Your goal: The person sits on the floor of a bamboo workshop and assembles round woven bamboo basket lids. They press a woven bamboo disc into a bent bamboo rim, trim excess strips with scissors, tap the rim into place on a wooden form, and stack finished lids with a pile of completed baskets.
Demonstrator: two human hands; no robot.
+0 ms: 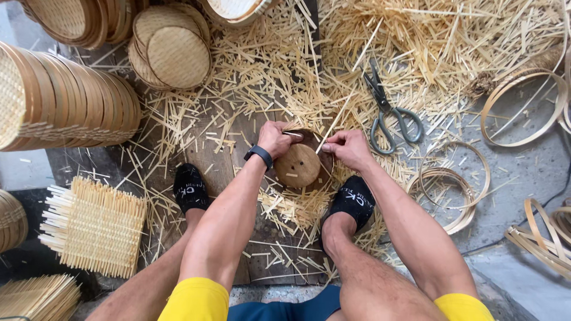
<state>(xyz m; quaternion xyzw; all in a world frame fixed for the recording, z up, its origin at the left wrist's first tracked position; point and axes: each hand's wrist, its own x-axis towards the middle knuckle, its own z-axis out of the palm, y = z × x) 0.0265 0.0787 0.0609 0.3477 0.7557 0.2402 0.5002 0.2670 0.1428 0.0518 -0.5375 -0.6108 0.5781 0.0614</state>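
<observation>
A small round woven bamboo lid with a dark rim is held on edge between my feet, above a dark wooden board. My left hand grips the lid's upper left rim; a black band is on that wrist. My right hand pinches a thin bamboo strip that runs up and to the right from the lid's upper right edge. Both hands touch the lid's top.
Grey-handled scissors lie to the right among bamboo offcuts. Bamboo hoops and coiled strips sit at right. Stacked woven trays, round lids and a square woven mat stand at left.
</observation>
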